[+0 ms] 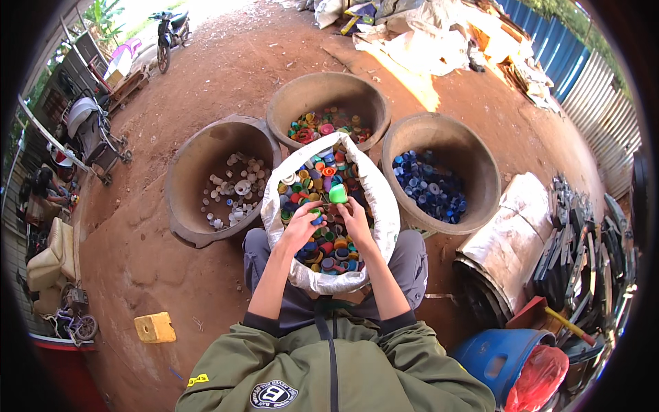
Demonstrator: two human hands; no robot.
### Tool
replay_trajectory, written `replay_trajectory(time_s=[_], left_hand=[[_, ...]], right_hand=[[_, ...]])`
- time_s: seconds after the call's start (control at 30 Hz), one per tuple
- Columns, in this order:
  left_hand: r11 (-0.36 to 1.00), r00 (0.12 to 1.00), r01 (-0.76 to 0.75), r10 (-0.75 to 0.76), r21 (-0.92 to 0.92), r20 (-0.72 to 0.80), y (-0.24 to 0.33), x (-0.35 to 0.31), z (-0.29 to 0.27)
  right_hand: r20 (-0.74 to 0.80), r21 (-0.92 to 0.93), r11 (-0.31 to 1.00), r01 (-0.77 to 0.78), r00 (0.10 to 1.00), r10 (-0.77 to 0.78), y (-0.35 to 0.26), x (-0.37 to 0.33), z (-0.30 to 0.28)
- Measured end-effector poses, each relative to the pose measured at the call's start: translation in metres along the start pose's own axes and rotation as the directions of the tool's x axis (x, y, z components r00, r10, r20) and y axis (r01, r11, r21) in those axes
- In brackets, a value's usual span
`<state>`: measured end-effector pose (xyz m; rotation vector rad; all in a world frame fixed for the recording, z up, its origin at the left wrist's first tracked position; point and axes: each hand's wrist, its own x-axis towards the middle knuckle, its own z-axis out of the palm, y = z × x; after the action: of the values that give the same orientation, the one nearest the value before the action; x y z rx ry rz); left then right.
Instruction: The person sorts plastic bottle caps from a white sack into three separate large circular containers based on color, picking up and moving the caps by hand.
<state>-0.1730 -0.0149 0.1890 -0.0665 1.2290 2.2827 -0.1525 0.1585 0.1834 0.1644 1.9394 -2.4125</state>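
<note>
Between my knees stands a white woven sack [386,226], its rim rolled down, filled with mixed coloured bottle caps [333,248]. Over its middle, my right hand [354,221] pinches a bright green cap [338,193], larger than most caps around it. Just to the left, my left hand [301,225] has its fingers curled round a blue cap [317,220]; a small green piece shows beside it. Three wide tubs surround the sack: white caps [237,187] lie in the left one, mainly red, yellow and green caps [326,128] in the far one, blue caps [431,187] in the right one.
The left tub [187,168], far tub [285,96] and right tub [473,161] rest on reddish ground. Rolled sheeting [511,237] and a blue barrel [491,357] lie to the right. A yellow block [155,328] is at lower left; a motorbike [168,38] stands far off.
</note>
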Motion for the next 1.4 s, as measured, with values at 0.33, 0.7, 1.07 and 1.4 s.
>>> replay_trajectory(time_s=[0.33, 0.7, 1.07, 1.4], left_hand=[[0.905, 0.954, -0.218, 0.277, 0.365, -0.117, 0.016, 0.005, 0.027], [0.832, 0.983, -0.073, 0.154, 0.551, -0.103, 0.022, 0.013, 0.038], [0.68, 0.946, -0.278, 0.315, 0.678, 0.072, 0.02, 0.016, 0.024], [0.992, 0.994, -0.049, 0.059, 0.112, -0.089, 0.0, 0.009, 0.0]], right_hand=[[0.042, 0.151, 0.987, -0.051, 0.998, 0.045, -0.035, -0.005, 0.015], [-0.103, -0.157, 0.98, 0.118, 0.985, -0.135, -0.025, 0.01, 0.027], [-0.166, -0.468, 0.853, 0.232, 0.925, -0.342, -0.044, 0.017, 0.043], [-0.191, -0.531, 0.823, 0.199, 0.919, -0.345, -0.105, 0.141, 0.005]])
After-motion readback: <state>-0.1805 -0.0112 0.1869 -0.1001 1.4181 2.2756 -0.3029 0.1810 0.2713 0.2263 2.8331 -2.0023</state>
